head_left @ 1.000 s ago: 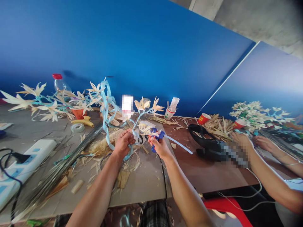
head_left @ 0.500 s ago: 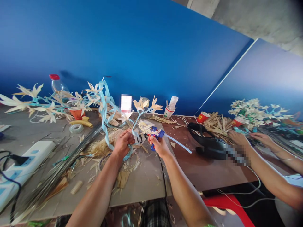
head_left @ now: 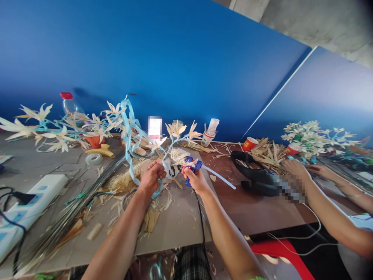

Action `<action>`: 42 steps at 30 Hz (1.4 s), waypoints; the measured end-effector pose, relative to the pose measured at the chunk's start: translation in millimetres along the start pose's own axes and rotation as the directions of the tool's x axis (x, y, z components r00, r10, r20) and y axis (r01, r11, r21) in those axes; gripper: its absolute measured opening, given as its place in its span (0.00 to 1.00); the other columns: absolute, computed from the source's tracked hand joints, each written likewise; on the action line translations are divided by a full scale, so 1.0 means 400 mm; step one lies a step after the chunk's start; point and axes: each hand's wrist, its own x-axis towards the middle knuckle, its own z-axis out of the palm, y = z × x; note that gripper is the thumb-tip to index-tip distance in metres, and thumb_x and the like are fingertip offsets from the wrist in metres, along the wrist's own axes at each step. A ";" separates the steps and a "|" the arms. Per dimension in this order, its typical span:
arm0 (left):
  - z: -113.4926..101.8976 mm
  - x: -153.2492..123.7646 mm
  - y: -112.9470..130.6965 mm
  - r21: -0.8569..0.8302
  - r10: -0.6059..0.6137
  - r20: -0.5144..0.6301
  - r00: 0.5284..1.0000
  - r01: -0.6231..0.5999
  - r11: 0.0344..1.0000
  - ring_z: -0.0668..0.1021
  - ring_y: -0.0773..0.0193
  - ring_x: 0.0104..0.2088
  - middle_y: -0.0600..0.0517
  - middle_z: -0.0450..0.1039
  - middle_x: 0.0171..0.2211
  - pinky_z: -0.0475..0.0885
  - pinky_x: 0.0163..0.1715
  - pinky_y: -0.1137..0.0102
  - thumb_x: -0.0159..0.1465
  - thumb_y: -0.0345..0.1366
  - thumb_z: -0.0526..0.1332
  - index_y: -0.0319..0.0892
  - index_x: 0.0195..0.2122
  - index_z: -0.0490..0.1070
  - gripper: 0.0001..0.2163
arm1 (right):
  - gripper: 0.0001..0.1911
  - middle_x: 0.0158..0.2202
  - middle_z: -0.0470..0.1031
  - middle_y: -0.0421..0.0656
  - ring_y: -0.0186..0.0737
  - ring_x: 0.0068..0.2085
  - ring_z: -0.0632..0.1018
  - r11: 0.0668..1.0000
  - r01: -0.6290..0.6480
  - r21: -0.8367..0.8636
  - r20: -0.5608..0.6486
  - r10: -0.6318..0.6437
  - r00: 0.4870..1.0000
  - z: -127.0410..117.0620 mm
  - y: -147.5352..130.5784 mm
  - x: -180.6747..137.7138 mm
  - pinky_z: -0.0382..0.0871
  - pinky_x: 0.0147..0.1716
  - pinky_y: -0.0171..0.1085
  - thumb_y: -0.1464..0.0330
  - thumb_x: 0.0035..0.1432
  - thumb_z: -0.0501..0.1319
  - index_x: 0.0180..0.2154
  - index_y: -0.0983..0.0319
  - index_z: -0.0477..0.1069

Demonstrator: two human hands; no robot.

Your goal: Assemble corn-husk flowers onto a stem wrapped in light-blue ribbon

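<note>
At far left, a white power strip (head_left: 43, 198) with a black plug (head_left: 25, 196) lies on the littered tabletop (head_left: 171, 231). Behind it spread pale flowers (head_left: 60, 136) on blue-wrapped branches, in front of a clear bottle (head_left: 70, 105) with a red cap. An orange-red cup (head_left: 94, 141), a yellow curved object (head_left: 101, 151) and a tape roll (head_left: 88, 160) sit near one another, left of a slanting bundle of thin dark wires (head_left: 83, 204). Light-blue ribbon (head_left: 126, 128) curls down beside the worker's left hand (head_left: 152, 175), whose grip is closed around the blue flower stem (head_left: 166, 154). The stem stands at a slant above the fist near the middle of the tabletop, pale petals (head_left: 176, 129) at its top. Just to the right, the right hand (head_left: 196, 179) has its grip wrapped around a blue glue gun (head_left: 198, 165), a translucent stick (head_left: 223, 179) jutting from its rear. Farther right are a paper cup (head_left: 208, 138) holding white paper, a red cup (head_left: 250, 144), dried husks (head_left: 271, 155) and a black strapped device (head_left: 258, 181). At far right, a co-worker's hands (head_left: 297, 172) reach below a cluster of white flowers (head_left: 304, 136).
</note>
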 end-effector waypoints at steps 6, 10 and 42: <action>0.000 -0.003 0.008 -0.022 0.002 0.015 1.000 -0.002 1.000 0.54 0.79 0.15 0.62 0.53 0.16 0.52 0.16 0.79 0.47 0.31 0.66 0.38 0.26 0.65 0.10 | 0.26 0.21 0.66 0.39 0.33 0.24 0.66 1.000 -0.003 0.010 0.047 0.002 0.999 0.003 -0.002 -0.009 0.60 0.25 0.34 0.44 0.47 0.60 0.24 0.62 0.67; 0.001 -0.002 0.010 -0.035 0.004 0.005 1.000 -0.004 0.999 0.54 0.78 0.15 0.62 0.53 0.15 0.51 0.16 0.79 0.48 0.32 0.67 0.38 0.27 0.66 0.10 | 0.25 0.27 0.71 0.43 0.36 0.28 0.70 0.999 -0.002 0.037 -0.005 0.002 1.000 -0.005 0.005 -0.004 0.64 0.30 0.36 0.45 0.49 0.60 0.29 0.62 0.70; 0.044 -0.025 -0.024 0.195 0.018 0.045 0.999 -0.026 0.980 0.55 0.77 0.15 0.61 0.51 0.14 0.54 0.18 0.77 0.49 0.39 0.68 0.39 0.23 0.68 0.10 | 0.25 0.33 0.70 0.41 0.36 0.33 0.71 0.998 0.029 0.059 -0.128 -0.021 0.992 0.043 0.000 0.033 0.67 0.35 0.36 0.58 0.42 0.67 0.43 0.61 0.71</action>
